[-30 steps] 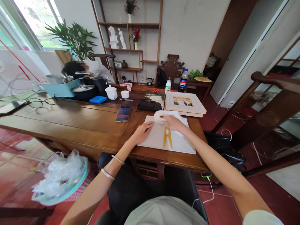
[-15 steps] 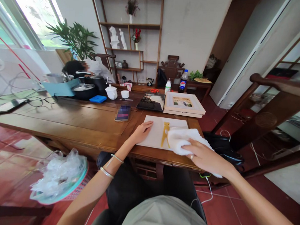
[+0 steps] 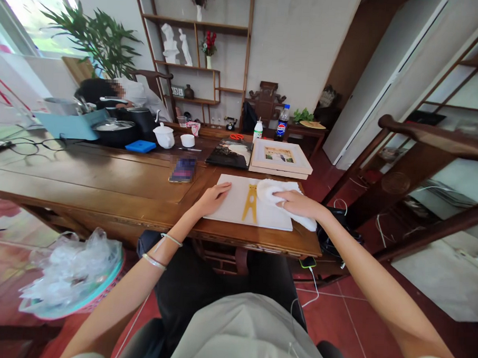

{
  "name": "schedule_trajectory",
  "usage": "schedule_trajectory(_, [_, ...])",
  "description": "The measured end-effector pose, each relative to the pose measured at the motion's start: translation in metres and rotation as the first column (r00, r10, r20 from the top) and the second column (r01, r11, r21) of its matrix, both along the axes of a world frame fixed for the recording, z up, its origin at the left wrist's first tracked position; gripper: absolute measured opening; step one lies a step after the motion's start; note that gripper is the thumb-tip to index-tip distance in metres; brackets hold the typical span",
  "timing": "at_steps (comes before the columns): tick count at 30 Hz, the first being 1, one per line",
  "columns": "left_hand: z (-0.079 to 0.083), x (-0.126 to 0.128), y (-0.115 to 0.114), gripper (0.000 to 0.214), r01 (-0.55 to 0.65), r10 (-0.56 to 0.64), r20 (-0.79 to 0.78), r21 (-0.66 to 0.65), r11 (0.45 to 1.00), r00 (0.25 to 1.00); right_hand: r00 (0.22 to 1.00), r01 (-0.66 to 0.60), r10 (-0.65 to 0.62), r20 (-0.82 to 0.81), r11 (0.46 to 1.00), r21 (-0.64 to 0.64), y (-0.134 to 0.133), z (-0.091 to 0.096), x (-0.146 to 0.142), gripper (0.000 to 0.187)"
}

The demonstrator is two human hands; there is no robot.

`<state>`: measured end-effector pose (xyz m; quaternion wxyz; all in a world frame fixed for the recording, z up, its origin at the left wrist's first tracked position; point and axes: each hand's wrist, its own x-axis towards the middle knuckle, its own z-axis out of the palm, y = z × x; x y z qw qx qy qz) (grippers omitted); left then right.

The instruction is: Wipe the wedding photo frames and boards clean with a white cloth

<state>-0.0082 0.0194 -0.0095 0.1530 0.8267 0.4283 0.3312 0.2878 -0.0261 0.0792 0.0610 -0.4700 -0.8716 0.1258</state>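
A flat white rectangular panel (image 3: 230, 199) lies near the front edge of the wooden table (image 3: 116, 181). On its middle is a yellow A-shaped piece (image 3: 246, 209), perhaps a frame's stand leg. My left hand (image 3: 214, 198) rests on the panel's left side, fingers stretched out. In my right hand (image 3: 297, 203) is a bunched white cloth (image 3: 268, 190), pressed on the panel's right part beside the yellow piece. The cloth's loose end hangs over the panel's right edge, hiding the corner there.
Behind the panel lie a dark picture panel (image 3: 230, 153) and framed photos (image 3: 281, 173). A phone (image 3: 183, 169) is to the left. Farther back stand a white teapot (image 3: 164, 136), a milk bottle (image 3: 258, 130) and a cola bottle (image 3: 281, 123). A basket (image 3: 109, 289) of plastic bags is low left.
My right hand has moved the cloth up the panel, away from me, uncovering the lower part of the yellow piece. My left hand stays on the left side. The camera view has shifted.
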Motion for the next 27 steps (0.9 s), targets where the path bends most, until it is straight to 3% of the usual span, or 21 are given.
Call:
schedule_trajectory(5, [-0.001,-0.001,-0.001,0.044,0.0,0.0,0.002,-0.006,1.0,1.0,0.999,0.048,-0.048,0.0,0.995,0.083,0.029,-0.01,-0.003,0.036])
schedule_trajectory(10, [-0.001,-0.001,-0.003,0.042,-0.023,0.024,0.019,-0.008,1.0,1.0,0.997,0.076,-0.076,-0.003,0.986,0.149,0.035,-0.018,-0.009,0.036])
schedule_trajectory(16, [0.002,0.0,-0.003,0.042,-0.019,0.019,0.001,-0.022,1.0,1.0,0.998,0.045,-0.052,0.036,0.983,0.176,-0.007,-0.021,-0.013,0.042])
schedule_trajectory(21, [0.005,0.001,-0.002,0.04,0.004,-0.004,0.014,-0.027,1.0,1.0,0.997,-0.051,0.046,0.065,0.995,0.086,-0.057,-0.013,-0.006,0.04])
schedule_trajectory(24, [0.005,0.001,-0.001,0.041,0.004,-0.004,0.012,-0.039,0.999,1.0,0.999,-0.034,0.031,0.043,0.998,0.053,-0.061,-0.013,0.0,0.042])
schedule_trajectory(27, [0.005,0.0,0.001,0.042,0.016,-0.016,-0.004,-0.048,0.999,1.0,0.999,0.037,-0.037,0.004,0.998,0.057,-0.042,-0.021,0.007,0.044])
